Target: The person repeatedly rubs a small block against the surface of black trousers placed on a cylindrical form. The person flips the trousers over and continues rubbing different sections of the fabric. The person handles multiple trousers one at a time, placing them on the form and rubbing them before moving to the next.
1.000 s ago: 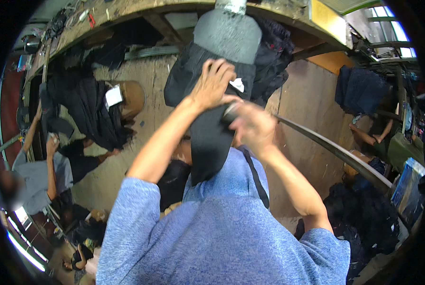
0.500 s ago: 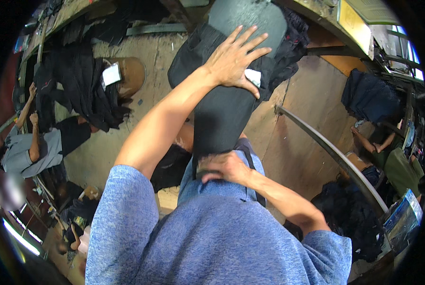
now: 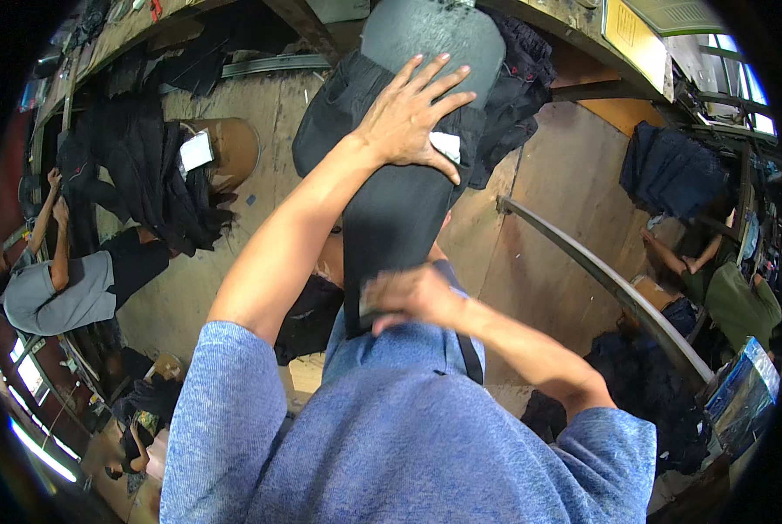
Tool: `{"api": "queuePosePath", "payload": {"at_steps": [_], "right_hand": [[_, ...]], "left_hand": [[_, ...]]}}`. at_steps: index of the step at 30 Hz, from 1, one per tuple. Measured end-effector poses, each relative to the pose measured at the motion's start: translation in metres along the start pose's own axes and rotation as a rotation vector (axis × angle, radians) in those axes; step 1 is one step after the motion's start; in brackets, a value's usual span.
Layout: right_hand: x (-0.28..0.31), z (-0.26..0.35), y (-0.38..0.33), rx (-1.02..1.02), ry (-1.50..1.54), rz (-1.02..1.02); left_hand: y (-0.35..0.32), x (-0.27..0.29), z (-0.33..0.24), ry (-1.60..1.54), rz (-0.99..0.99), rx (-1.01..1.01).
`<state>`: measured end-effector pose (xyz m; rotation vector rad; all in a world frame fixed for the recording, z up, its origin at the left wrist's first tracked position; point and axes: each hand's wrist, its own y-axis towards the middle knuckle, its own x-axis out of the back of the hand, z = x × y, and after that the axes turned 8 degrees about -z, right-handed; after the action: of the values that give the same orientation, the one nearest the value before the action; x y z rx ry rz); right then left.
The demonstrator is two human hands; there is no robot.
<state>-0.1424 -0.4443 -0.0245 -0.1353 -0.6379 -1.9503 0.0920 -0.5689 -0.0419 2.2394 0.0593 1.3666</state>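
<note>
A black pair of trousers (image 3: 389,214) is drawn over a long grey board (image 3: 435,44) that runs from my lap to the bench ahead. My left hand (image 3: 413,118) lies flat on the cloth with its fingers spread, beside a small white tag (image 3: 445,146). Toward the near end of the trouser leg, my right hand (image 3: 413,295) is on the cloth, smeared by motion. Its fingers look bent and pressed together; a greyish patch shows under them, too blurred to name.
Dark garments (image 3: 142,166) hang over a round brown stand at left, near a person in grey (image 3: 63,293). A curved metal rail (image 3: 609,279) crosses the right side. Beyond it are folded dark garments (image 3: 675,170), a person in green (image 3: 740,301) and a black cloth heap (image 3: 644,384).
The board and trousers appear slightly further left in view. My left hand keeps its place on the cloth. My right hand has moved slightly up along the leg, blurred in both frames.
</note>
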Motion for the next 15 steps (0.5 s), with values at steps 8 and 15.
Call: {"api": "queuePosePath", "payload": {"at_steps": [8, 15], "right_hand": [[-0.027, -0.004, -0.016, -0.198, -0.137, -0.368], [0.033, -0.024, 0.003, -0.197, -0.01, -0.163]], "left_hand": [[-0.007, -0.006, -0.002, 0.013, -0.039, 0.009], [0.0, -0.001, 0.0, 0.044, -0.035, -0.025]]}}
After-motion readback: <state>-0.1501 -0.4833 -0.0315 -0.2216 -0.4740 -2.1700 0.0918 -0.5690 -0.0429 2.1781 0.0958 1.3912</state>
